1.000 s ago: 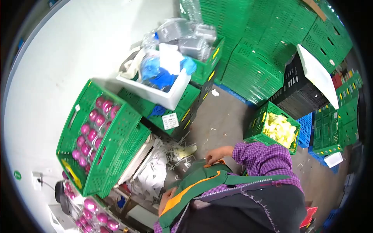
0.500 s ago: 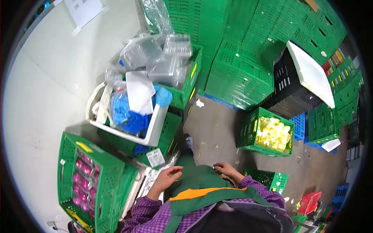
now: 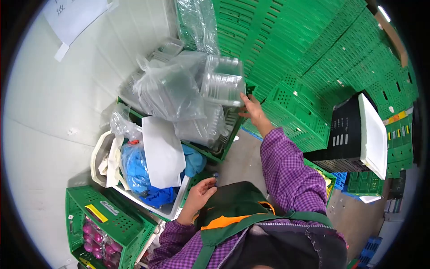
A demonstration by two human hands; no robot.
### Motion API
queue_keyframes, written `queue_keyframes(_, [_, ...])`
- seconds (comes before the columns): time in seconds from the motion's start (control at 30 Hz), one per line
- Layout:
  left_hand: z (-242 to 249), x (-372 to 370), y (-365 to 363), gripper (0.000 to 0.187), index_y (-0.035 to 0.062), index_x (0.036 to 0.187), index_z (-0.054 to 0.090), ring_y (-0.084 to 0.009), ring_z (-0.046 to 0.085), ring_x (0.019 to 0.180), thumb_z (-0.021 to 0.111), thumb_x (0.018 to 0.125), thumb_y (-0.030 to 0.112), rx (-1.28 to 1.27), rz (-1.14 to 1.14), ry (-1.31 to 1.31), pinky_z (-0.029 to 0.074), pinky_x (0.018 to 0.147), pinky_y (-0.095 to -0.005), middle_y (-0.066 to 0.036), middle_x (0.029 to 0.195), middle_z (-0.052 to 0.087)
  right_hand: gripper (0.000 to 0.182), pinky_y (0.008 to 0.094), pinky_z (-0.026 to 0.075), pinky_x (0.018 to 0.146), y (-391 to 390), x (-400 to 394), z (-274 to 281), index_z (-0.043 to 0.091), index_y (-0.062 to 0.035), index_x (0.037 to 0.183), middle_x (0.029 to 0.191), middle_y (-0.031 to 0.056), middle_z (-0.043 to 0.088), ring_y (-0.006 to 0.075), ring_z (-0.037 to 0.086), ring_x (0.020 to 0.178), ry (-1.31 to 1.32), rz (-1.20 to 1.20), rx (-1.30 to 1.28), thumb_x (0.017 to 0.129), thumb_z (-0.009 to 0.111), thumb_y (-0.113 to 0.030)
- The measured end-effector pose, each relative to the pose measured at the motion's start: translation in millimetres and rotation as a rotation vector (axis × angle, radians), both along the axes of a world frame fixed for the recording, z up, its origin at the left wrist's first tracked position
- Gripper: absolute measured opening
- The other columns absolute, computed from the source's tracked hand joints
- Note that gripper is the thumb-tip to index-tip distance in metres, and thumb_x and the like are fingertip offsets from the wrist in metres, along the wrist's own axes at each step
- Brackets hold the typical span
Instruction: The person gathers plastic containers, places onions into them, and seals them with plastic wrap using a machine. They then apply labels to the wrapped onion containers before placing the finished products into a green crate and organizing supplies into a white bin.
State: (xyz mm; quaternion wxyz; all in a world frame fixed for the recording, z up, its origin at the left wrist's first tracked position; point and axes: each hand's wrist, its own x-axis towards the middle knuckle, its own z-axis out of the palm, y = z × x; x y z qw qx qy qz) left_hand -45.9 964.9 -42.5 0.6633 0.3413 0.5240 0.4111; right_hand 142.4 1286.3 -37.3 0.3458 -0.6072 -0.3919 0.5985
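The right hand (image 3: 255, 112) has reached up and forward. A green crate (image 3: 210, 154) holds piled clear containers (image 3: 224, 85); nearer, a white box (image 3: 178, 199) holds blue material (image 3: 134, 168) (partly bagged). The right fingers meet the containers' edge, grip unclear; the left hand (image 3: 200, 197) hovers, loosely open, beside the box.

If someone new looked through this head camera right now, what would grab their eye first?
Probably the heap of clear plastic trays piled in a green crate at upper centre, with the right hand reaching up to its edge. Just below and left, bright blue plastic stands out in a white box. At lower left, purple round items show inside another green crate.
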Motion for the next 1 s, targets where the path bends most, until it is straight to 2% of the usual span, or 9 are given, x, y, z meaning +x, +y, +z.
queue_keyframes(0.17, [9.5,-10.8,16.5,0.038,-0.0004,0.125,0.052,-0.0184,0.055,0.111,0.061,0.089,0.011,-0.038,0.169,0.003,0.043,0.096,-0.0311,-0.01,0.121,0.058,0.042,0.0387,0.055,0.074,28.4,4.9,-23.3,0.047,0.0049,0.124,0.118,0.0153,0.054,0.0282,0.058,0.101,0.182,0.06,-0.027,0.086,0.049,-0.011])
queue_keyframes(0.33, [42.6,4.3,48.2,0.041,0.0,0.127,0.05,-0.0185,0.054,0.112,0.06,0.089,0.01,-0.005,0.301,-0.07,0.042,0.097,-0.0311,-0.01,0.124,0.056,0.039,0.034,0.056,0.069,16.7,38.7,9.2,0.049,0.004,0.123,0.108,0.0119,0.06,0.0217,0.062,0.09,0.251,0.192,0.144,0.087,0.049,-0.011])
queue_keyframes(0.47, [67.8,35.7,94.8,0.088,0.0045,0.146,0.017,-0.0236,0.046,0.121,0.072,0.081,0.024,0.202,0.635,-0.541,0.039,0.101,-0.036,-0.012,0.141,0.039,0.041,0.0283,0.05,0.063,6.0,48.6,21.8,0.05,0.0013,0.124,0.095,0.0084,0.064,0.0153,0.062,0.077,0.042,0.495,0.473,0.085,0.051,-0.01])
queue_keyframes(0.53, [76.9,55.2,112.1,0.097,0.0051,0.148,0.007,-0.0251,0.042,0.126,0.072,0.08,0.031,0.434,0.678,-0.386,0.038,0.102,-0.0383,-0.014,0.144,0.032,0.042,0.0283,0.047,0.06,-5.6,47.7,58.3,0.052,-0.0015,0.124,0.089,0.0092,0.064,0.0145,0.06,0.071,0.064,0.67,0.376,0.082,0.051,-0.008])
queue_keyframes(0.6, [77.6,70.5,108.1,0.093,0.0015,0.146,0.009,-0.0266,0.045,0.123,0.069,0.082,0.031,0.34,0.826,-0.004,0.038,0.101,-0.0399,-0.016,0.141,0.036,0.042,0.031,0.048,0.061,-15.4,49.7,59.0,0.052,-0.003,0.125,0.086,0.0106,0.064,0.0151,0.059,0.068,0.091,0.866,0.453,0.084,0.057,-0.012])
queue_keyframes(0.67, [73.0,68.2,93.7,0.063,-0.007,0.134,0.036,-0.0288,0.055,0.109,0.064,0.082,0.016,0.058,0.995,0.182,0.042,0.097,-0.0388,-0.017,0.123,0.053,0.043,0.0313,0.049,0.062,-17.8,57.4,70.3,0.053,-0.003,0.124,0.087,0.0116,0.064,0.0161,0.06,0.069,0.181,0.977,0.434,0.084,0.06,-0.016])
queue_keyframes(0.73, [94.8,87.5,100.8,0.056,-0.0137,0.125,0.044,-0.0321,0.056,0.11,0.058,0.084,0.022,0.047,1.251,0.134,0.043,0.097,-0.0416,-0.022,0.119,0.055,0.044,0.0317,0.049,0.064,-4.1,69.2,65.1,0.053,-0.0029,0.124,0.087,0.0127,0.064,0.0172,0.061,0.07,0.265,1.092,0.443,0.084,0.063,-0.019])
queue_keyframes(0.8, [99.7,100.8,86.3,0.057,-0.0084,0.127,0.044,-0.0291,0.059,0.102,0.059,0.082,0.022,0.039,1.304,0.113,0.048,0.09,-0.039,-0.021,0.118,0.056,0.049,0.0313,0.051,0.068,8.0,77.7,35.7,0.053,-0.0024,0.124,0.09,0.0144,0.066,0.0187,0.063,0.074,0.424,1.252,0.332,0.083,0.067,-0.025])
queue_keyframes(1.0, [89.6,133.5,50.3,0.056,-0.0013,0.131,0.042,-0.0304,0.054,0.111,0.057,0.083,0.024,0.157,1.649,-0.098,0.043,0.096,-0.0449,-0.016,0.122,0.054,0.053,0.0371,0.049,0.08,88.0,64.0,-21.3,0.05,0.0001,0.124,0.104,0.0173,0.062,0.0288,0.062,0.093,-0.056,1.148,0.453,0.078,0.067,-0.02])
